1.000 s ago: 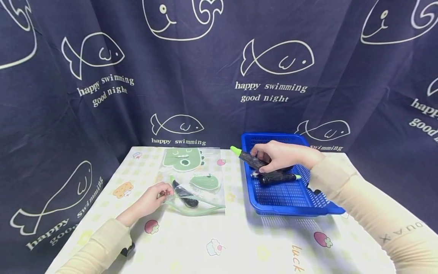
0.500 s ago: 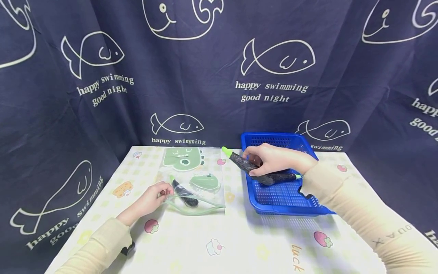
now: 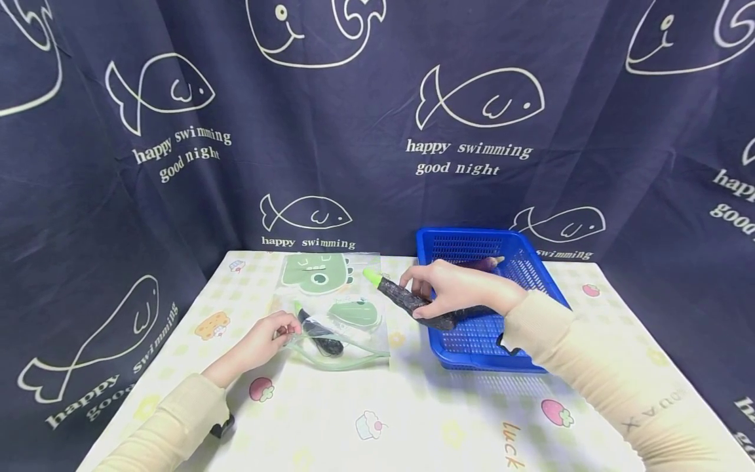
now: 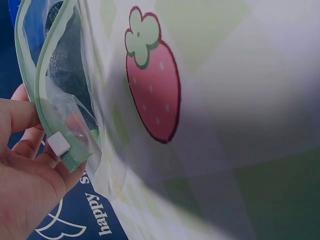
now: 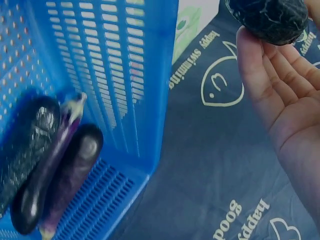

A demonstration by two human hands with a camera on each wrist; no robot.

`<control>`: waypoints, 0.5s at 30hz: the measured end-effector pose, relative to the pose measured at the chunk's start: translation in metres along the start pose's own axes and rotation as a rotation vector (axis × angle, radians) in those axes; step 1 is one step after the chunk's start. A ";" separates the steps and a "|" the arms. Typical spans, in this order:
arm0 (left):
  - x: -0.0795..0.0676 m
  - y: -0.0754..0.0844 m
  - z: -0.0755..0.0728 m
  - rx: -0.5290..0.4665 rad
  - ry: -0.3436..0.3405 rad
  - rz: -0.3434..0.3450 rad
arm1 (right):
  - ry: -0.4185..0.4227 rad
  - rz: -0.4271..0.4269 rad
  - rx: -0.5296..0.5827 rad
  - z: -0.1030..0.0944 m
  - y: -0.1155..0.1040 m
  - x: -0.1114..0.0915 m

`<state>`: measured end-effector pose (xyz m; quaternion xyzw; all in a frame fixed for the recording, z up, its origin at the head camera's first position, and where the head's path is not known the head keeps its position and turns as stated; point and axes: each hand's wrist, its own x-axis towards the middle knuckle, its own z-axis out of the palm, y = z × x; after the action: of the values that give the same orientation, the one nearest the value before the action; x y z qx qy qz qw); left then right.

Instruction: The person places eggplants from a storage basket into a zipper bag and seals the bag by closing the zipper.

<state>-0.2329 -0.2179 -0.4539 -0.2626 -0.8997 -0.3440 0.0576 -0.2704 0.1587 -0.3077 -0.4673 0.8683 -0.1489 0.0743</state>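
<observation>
My left hand (image 3: 268,341) pinches the near left corner of a clear zip bag (image 3: 368,360) with green dinosaur prints, close to its white slider (image 4: 58,144). The bag's mouth gapes toward me, and one dark eggplant (image 3: 321,337) with a green stem lies inside. My right hand (image 3: 460,288) grips another dark, wrinkled eggplant (image 3: 401,296), its bright green stem pointing left toward the bag. This eggplant is over the left rim of the blue basket (image 3: 472,362). Inside the basket, the right wrist view shows a dark eggplant (image 5: 30,145), a slim purple eggplant (image 5: 47,170) and a thicker purple eggplant (image 5: 75,175).
A pale checked tablecloth (image 3: 330,419) with printed strawberries and cakes covers the table. Behind it hangs a dark blue curtain (image 3: 366,131) with fish drawings. The basket stands at the back right, a short gap from the bag.
My right hand has lifted the eggplant from the basket's contents and carried it left, over the rim toward the bag. My left hand and the bag have stayed put.
</observation>
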 end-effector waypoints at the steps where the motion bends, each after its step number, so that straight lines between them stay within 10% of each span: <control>1: 0.000 0.000 0.000 -0.001 0.005 0.008 | -0.001 0.000 0.001 0.002 -0.002 0.001; 15: -0.002 0.000 0.001 -0.004 0.049 0.063 | 0.023 -0.080 0.064 0.033 -0.021 0.017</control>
<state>-0.2311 -0.2176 -0.4554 -0.2824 -0.8886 -0.3501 0.0896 -0.2539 0.1271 -0.3320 -0.4974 0.8444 -0.1850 0.0730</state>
